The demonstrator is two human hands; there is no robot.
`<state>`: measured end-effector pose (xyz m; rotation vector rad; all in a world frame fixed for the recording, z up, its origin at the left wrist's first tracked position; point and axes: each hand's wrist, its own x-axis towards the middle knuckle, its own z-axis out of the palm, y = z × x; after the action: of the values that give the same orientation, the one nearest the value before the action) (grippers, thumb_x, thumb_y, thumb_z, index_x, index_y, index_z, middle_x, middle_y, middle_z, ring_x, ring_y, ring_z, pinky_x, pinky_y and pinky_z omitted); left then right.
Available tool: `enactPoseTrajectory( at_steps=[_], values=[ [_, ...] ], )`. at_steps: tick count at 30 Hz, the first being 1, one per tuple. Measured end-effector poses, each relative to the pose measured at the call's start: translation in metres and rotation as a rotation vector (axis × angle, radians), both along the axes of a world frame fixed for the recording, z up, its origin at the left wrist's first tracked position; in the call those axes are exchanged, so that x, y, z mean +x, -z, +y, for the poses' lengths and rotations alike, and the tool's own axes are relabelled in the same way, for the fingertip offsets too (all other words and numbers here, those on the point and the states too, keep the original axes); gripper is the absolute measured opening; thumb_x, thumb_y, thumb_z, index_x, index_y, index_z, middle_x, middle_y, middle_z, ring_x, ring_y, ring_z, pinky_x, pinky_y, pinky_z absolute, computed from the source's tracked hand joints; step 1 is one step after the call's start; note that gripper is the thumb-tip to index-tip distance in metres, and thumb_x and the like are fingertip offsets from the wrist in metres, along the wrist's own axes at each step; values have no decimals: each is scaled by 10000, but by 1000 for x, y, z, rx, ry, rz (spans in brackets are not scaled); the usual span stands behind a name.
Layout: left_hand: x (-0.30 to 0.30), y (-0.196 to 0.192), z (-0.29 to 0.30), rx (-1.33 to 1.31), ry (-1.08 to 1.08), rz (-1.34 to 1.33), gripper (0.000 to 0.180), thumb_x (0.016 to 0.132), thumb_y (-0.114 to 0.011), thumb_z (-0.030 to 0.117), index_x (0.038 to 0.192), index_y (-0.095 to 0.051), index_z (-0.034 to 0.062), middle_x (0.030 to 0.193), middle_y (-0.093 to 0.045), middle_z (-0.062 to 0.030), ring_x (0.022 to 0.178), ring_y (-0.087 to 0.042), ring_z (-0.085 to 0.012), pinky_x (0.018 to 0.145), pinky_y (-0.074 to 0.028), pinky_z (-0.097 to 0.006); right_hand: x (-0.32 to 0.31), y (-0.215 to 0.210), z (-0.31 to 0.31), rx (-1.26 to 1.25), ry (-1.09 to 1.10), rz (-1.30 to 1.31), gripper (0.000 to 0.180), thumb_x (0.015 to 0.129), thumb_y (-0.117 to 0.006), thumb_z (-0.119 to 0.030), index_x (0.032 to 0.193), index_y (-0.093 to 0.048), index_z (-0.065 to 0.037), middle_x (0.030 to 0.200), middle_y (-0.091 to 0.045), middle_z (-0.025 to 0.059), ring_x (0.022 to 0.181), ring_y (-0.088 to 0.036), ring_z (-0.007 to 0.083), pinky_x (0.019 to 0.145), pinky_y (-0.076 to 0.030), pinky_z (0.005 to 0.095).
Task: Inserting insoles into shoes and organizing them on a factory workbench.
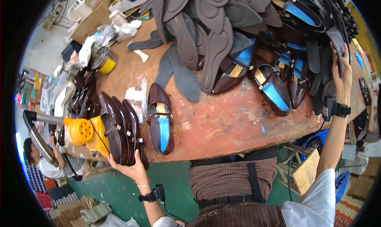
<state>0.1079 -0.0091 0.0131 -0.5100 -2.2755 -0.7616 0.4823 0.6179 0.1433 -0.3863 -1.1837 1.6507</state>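
Note:
At the table's front left, my left hand (pixel 130 170) is closed around the near ends of a row of glossy dark burgundy shoes (pixel 115 132) standing on their sides, thumb on the right and fingers on the left. Far to the right, my raised right hand (pixel 343 74) grips a dark insole (pixel 336 40) beside a hanging bunch of dark pieces. A single burgundy shoe (pixel 160 120) with a blue strip inside lies just right of the row. Several brown padded insoles (pixel 217 54) are heaped across the back of the table, partly covering other shoes.
More burgundy shoes (pixel 274 93) lie at the right of the worn red-brown table (pixel 214 128). A yellow device (pixel 82 132) with a metal tube stands left of the shoe row. A can (pixel 104 60) sits at back left. Below right is a wooden stool (pixel 303 167); another person (pixel 43 159) is at far left.

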Motion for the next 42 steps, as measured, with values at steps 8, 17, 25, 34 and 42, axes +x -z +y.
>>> enactPoseTrajectory(
  at_steps=[8, 17, 25, 34, 42],
  values=[
    [36, -22, 39, 23, -24, 159, 995, 801, -809, 133, 1530, -147, -13, 1567, -217, -231, 1435, -277, -372, 1199, -207, -514, -26, 15, -85, 128, 126, -587, 757, 759, -477, 68, 1501, -365, -36, 1415, -512, 195, 1075, -656, 214, 927, -533, 291],
    [181, -39, 304, -143, 1398, -445, 583, 786, -769, 239, 1302, -581, 44, 1505, -385, -218, 1411, -344, -420, 1134, -333, -499, -15, 26, -101, 91, 208, -478, 551, 803, -531, 149, 1330, -590, -1, 1285, -634, 88, 1168, -589, 150, 1005, -453, 267],
    [205, -13, 360, -347, 1213, -239, 479, 784, -745, 257, 1201, -576, 92, 974, -636, -88, 887, -618, -265, 746, -432, -397, 17, 56, -126, 796, 963, -1274, 510, 867, -553, -18, 1335, -627, -206, 1323, -538, 175, 1226, -524, 329, 1064, -407, 380],
    [79, -71, 297, -643, 932, -347, 390, 623, -854, 166, 985, -728, 92, 903, -651, -73, 919, -610, -271, 833, -416, -408, 16, 76, -99, 1033, 674, -704, 351, 820, -694, -71, 1171, -703, -56, 1153, -686, 189, 1154, -635, 369, 1050, -442, 469],
    [154, -126, 426, -50, 1535, -1460, 817, 967, -622, 369, 1583, -145, 120, 1462, -455, -200, 1272, -528, -292, 951, -514, -370, -10, 99, -155, 836, 716, -757, 520, 756, -772, -137, 1267, -675, -128, 1314, -575, 252, 1105, -643, 389, 914, -539, 407]
  ],
)
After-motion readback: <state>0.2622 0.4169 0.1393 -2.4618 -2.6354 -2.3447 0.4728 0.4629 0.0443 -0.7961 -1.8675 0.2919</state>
